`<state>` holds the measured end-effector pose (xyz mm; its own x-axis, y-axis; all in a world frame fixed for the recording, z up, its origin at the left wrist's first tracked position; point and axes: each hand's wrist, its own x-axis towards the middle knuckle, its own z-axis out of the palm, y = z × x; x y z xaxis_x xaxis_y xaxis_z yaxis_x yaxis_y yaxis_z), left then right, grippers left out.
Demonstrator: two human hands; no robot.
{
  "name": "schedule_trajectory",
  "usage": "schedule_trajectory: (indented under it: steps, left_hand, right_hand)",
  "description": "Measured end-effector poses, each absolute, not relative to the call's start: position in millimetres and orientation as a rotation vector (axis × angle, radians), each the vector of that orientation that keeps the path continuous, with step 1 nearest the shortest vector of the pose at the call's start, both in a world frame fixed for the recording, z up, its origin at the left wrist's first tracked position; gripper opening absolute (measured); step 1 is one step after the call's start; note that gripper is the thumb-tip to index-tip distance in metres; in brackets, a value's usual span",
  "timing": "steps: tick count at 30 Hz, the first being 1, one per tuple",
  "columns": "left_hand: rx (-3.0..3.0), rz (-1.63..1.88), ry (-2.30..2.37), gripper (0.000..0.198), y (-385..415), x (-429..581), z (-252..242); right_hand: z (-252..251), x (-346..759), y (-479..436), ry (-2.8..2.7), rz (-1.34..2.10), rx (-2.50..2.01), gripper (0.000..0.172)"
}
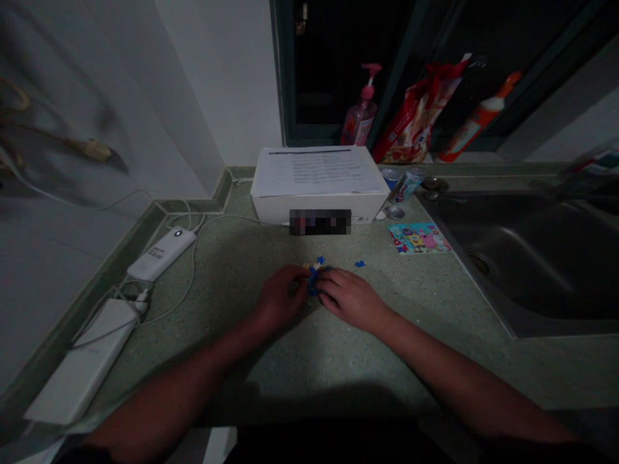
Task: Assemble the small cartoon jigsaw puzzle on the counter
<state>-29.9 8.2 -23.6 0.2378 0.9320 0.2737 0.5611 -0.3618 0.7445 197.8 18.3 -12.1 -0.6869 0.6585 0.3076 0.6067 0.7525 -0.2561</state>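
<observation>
Small blue and tan jigsaw puzzle pieces (313, 275) are bunched on the green speckled countertop (203, 277) between my two hands. From the left, my left hand (283, 293) pinches at the edge of the bunch, thumb and forefinger closed on a blue piece. My right hand (353, 296) bends over the other side with its fingers curled and its tips on the pieces. Those fingertips partly hide what they grip. One loose blue piece (360, 263) lies apart, beyond my right hand.
A white box (271, 205) with a printed sheet (319, 169) on top stands behind the pieces. A colourful cartoon picture card (420, 238) lies before the steel sink (536, 258). Power bank (162, 253), white power strip (87, 367) and cables line the left side. Cans (409, 185) stand near the box.
</observation>
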Motion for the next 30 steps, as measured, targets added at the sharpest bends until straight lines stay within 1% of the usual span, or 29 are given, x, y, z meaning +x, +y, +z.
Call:
schedule_trajectory:
  steps: [4, 6, 7, 9, 10, 11, 12, 17, 20, 23, 25, 28, 30]
  left_hand:
    - [2.21, 0.926, 1.324, 0.025, 9.2, -30.3, -25.2]
    - [2.324, 0.869, 1.296, 0.031, 8.5, -29.7, -25.1]
    - [2.367, 0.83, 1.284, 0.037, 7.8, -29.2, -24.8]
    - [2.42, 0.757, 1.276, 0.051, 6.1, -28.4, -23.8]
    - [2.437, 0.726, 1.275, 0.055, 5.3, -28.2, -23.1]
    - [2.451, 0.704, 1.274, 0.056, 4.6, -28.1, -22.3]
    - [2.462, 0.689, 1.27, 0.054, 4.2, -28.1, -21.5]
    - [2.474, 0.69, 1.252, 0.041, 6.6, -28.9, -21.0]
    - [2.461, 0.72, 1.257, 0.035, 11.1, -28.3, -25.9]
    - [2.413, 0.772, 1.27, 0.028, 15.3, -27.7, -30.5]
    - [2.373, 0.802, 1.276, 0.026, 16.6, -27.9, -31.6]
    - [2.346, 0.817, 1.281, 0.031, 16.3, -29.1, -30.7]
    - [2.364, 0.802, 1.266, 0.039, 15.6, -29.4, -29.7]
  right_hand:
    - [-13.4, 201.8, 21.5, -2.448, 0.244, -1.009, 0.02]
    - [-13.0, 203.9, 22.3, -2.398, 0.267, -1.044, 0.02]
    - [-12.6, 204.9, 22.3, -2.389, 0.279, -1.07, 0.025]
    - [-11.9, 206.8, 21.6, -2.408, 0.304, -1.118, 0.048]
    - [-11.7, 207.6, 21.3, -2.431, 0.316, -1.133, 0.059]
    - [-11.6, 208.3, 21.0, -2.454, 0.327, -1.144, 0.065]
    - [-11.6, 208.8, 21.0, -2.474, 0.335, -1.149, 0.065]
    - [-11.7, 208.3, 23.3, -2.503, 0.342, -1.142, 0.036]
    - [-13.8, 207.4, 24.6, -2.475, 0.343, -1.095, 0.028]
    - [-18.4, 207.8, 25.5, -2.398, 0.365, -1.043, 0.024]
    - [-21.2, 208.3, 26.1, -2.339, 0.387, -1.017, 0.025]
    - [-22.0, 209.0, 26.9, -2.25, 0.469, -0.969, 0.028]
    - [-19.7, 209.3, 27.4, -2.167, 0.534, -0.96, 0.027]
